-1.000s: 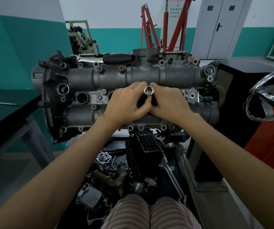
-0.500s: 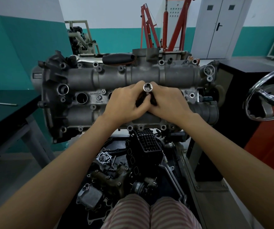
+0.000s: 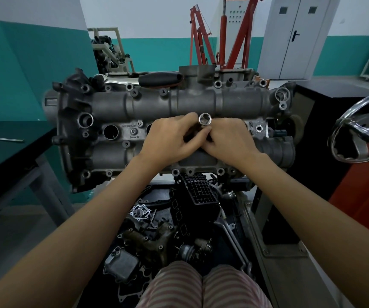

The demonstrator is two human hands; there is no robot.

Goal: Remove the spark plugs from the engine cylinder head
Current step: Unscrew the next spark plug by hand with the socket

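A grey engine cylinder head [image 3: 156, 107] stands on its stand in front of me, its spark plug wells facing me. One open well [image 3: 110, 132] shows at the left. A long chrome socket [image 3: 205, 119] sticks out of a middle well, its open end toward me. My left hand [image 3: 170, 141] and my right hand [image 3: 228, 140] meet at the socket, fingers curled round its shaft from both sides. The well and any plug under the hands are hidden.
A black-handled tool [image 3: 160, 78] lies on top of the head. A chrome handwheel [image 3: 361, 134] juts out at the right. Loose engine parts [image 3: 156, 236] fill the tray below, above my knees. A dark table [image 3: 5, 147] stands left; a red hoist [image 3: 223, 36] behind.
The socket has risen slightly out of the well between my hands. Both hands have stayed closed around it, shifting only a little upward.
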